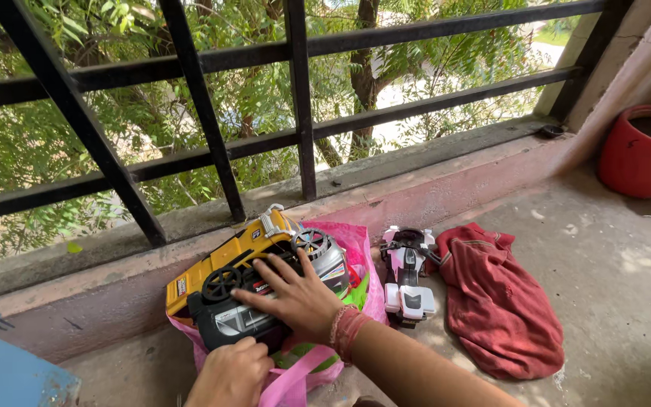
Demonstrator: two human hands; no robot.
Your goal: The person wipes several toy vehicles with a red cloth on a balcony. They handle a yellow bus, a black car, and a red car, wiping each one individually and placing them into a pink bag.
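Note:
A yellow and black toy truck lies on its side, wheels toward me, on top of a pink bag on the concrete floor. My right hand rests flat on the truck's underside with fingers spread; red threads circle its wrist. My left hand is closed around the pink bag's edge at the bottom of the view, just below the truck. A white and black toy car lies right of the bag.
A crumpled red cloth lies beside the white toy car. A black metal railing on a low concrete ledge runs across the back, trees beyond. A red flower pot stands far right. A blue object sits at the lower left.

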